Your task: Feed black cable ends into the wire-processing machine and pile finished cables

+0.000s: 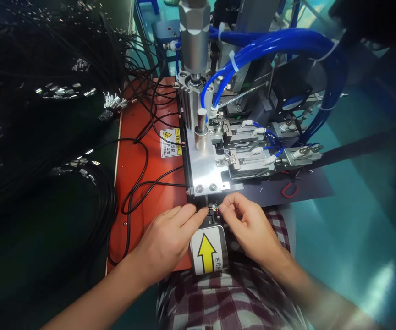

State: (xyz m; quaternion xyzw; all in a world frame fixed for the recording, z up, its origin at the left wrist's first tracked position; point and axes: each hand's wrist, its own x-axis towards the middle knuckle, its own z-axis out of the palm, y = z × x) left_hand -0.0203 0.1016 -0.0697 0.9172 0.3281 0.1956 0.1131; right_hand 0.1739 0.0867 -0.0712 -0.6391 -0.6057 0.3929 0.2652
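My right hand (248,223) is closed, with thumb and index finger pinching the ends of some thin coloured wires (216,208), with red, green and white among them. My left hand (170,231) is also closed, its fingers curled and the index fingertip at the other side of these wires. What lies under the left fingertips is hidden. Both hands meet over a small black fixture (212,219) at the front of the machine. Right above them is the bright metal plate (205,172) of the press.
A red machine base (163,201) carries loose black cables (146,158). At left lie bundles of black cables (103,197) with shiny ends. Pneumatic cylinders (249,160) and thick blue hoses (287,43) stand behind. A yellow arrow label (207,254) faces me; a red wire loop (290,189) lies right.
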